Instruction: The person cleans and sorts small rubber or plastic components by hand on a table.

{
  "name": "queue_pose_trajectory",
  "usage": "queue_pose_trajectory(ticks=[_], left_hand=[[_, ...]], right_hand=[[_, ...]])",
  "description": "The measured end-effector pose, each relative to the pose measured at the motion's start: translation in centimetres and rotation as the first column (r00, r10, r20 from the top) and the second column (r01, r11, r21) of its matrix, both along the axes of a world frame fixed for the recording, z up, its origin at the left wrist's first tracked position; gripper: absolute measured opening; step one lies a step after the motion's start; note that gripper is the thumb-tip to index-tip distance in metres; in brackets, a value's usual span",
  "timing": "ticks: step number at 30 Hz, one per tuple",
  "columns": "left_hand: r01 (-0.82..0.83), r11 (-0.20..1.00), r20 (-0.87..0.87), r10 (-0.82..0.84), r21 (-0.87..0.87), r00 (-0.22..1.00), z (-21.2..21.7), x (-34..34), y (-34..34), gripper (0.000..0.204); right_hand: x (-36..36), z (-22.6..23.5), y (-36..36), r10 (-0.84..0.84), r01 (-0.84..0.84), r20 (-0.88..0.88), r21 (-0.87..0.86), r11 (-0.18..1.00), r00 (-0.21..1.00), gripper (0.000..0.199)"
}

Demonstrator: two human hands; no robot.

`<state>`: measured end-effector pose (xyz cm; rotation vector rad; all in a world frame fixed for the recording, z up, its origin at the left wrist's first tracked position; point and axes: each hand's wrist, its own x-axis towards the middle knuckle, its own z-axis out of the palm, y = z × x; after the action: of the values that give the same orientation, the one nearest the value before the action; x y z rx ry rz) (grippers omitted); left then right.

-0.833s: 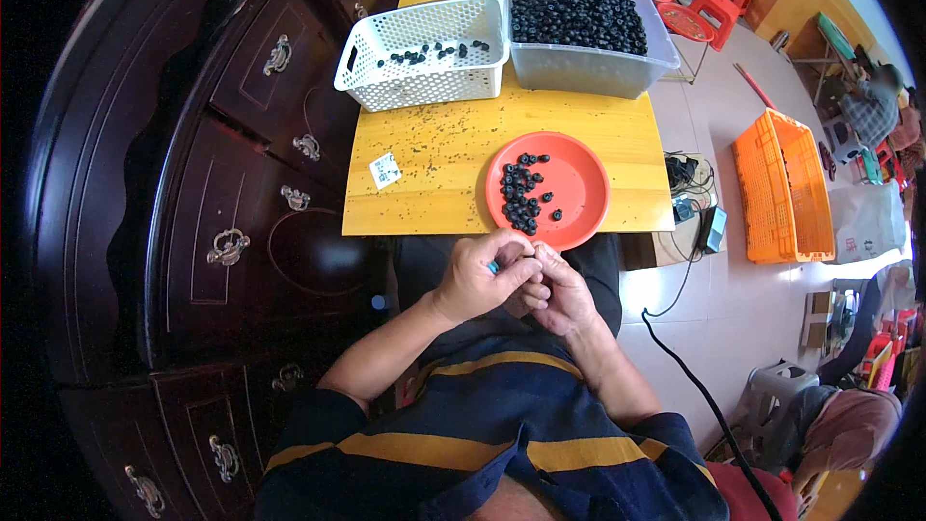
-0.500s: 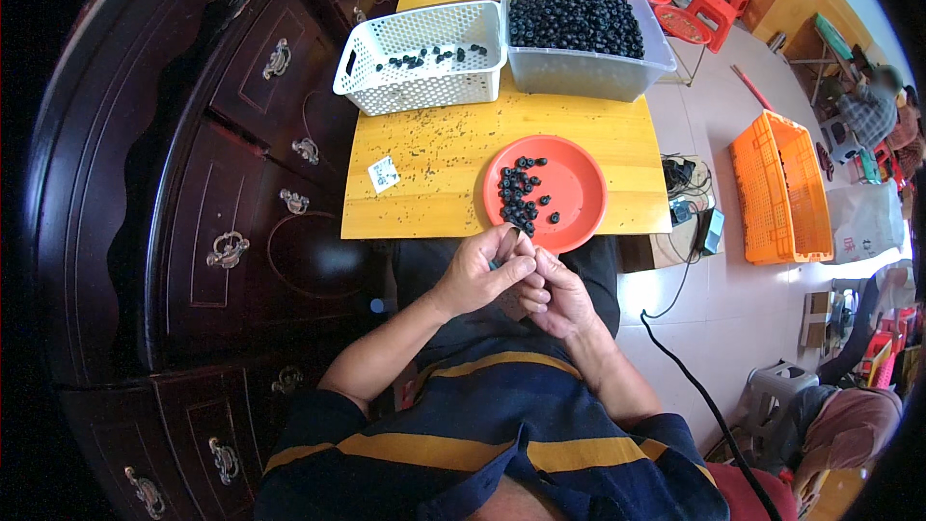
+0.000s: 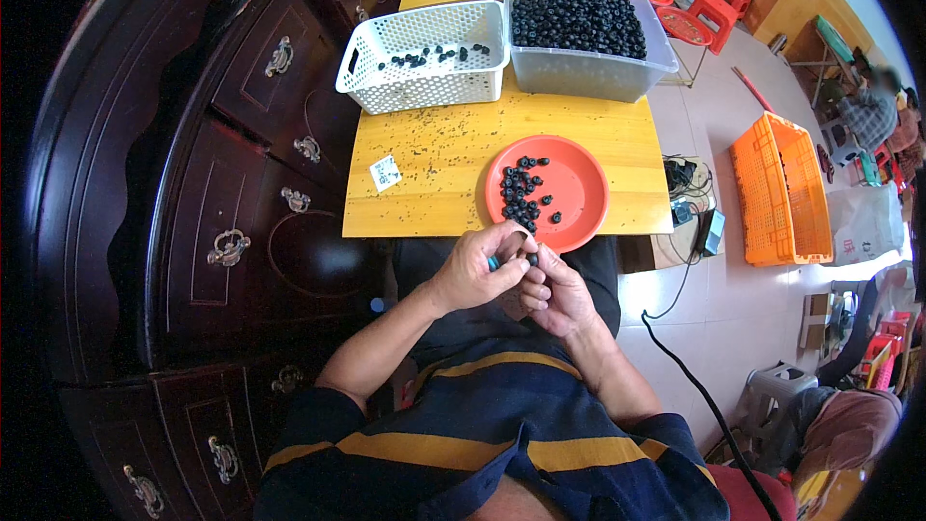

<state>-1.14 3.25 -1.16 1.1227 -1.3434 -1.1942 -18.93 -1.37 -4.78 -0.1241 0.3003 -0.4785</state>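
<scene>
Just off the table's near edge, my hands meet above my lap. My left hand (image 3: pixel 473 272) is closed around a small tool with a teal part (image 3: pixel 493 262); the rest of it is hidden by my fingers. Between the fingertips of my right hand (image 3: pixel 563 299) sits a small black ring-shaped piece (image 3: pixel 531 259), close against the left hand. Right beyond my fingers, a round red plate (image 3: pixel 582 195) holds several more black pieces (image 3: pixel 519 183), heaped mostly on its left side.
A white perforated basket (image 3: pixel 424 95) with scattered black pieces and a clear bin (image 3: pixel 579 83) heaped with them stand farther back on the yellow table (image 3: pixel 434 212). Dark crumbs and a white label (image 3: pixel 385 173) lie nearer. Dark drawers (image 3: pixel 231 232) flank the left; an orange crate (image 3: pixel 783 193) stands right.
The black piece now shows between my right fingertips, where it was hidden before. My hands have shifted only slightly, and more of the teal part is visible.
</scene>
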Motion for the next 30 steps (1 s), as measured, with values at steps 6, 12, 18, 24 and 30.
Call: queue_pose_trajectory(ticks=[6, 12, 18, 24, 30], left_hand=[[-0.075, 0.985, 0.229, 0.109, -0.156, 0.967, 0.8, 0.0, 0.0, 0.017], [-0.077, 0.989, 0.225, 0.105, -0.127, 0.969, 0.5, 0.0, 0.1, 0.015], [-0.079, 0.989, 0.217, 0.105, -0.128, 0.97, 0.1, 0.2, 0.1, 0.015], [-0.089, 0.987, 0.254, 0.122, -0.135, 0.96, 0.3, 0.4, 0.1, 0.016], [-0.099, 0.979, 0.309, 0.151, -0.179, 0.939, 0.9, -0.2, 0.3, 0.013]], right_hand=[[0.1, -0.3, 0.2, -0.011, 0.007, -0.054, -0.076, 0.997, 0.998, 0.02], [0.2, 0.5, 0.4, -0.007, -0.01, -0.137, -0.122, 0.992, 0.991, 0.021], [0.4, 0.4, 0.5, -0.022, -0.006, -0.177, -0.155, 0.988, 0.984, 0.021], [0.4, 0.4, 0.5, -0.039, 0.007, -0.198, -0.157, 0.988, 0.979, 0.021], [0.4, 0.7, 0.6, -0.039, 0.008, -0.201, -0.149, 0.989, 0.979, 0.021]])
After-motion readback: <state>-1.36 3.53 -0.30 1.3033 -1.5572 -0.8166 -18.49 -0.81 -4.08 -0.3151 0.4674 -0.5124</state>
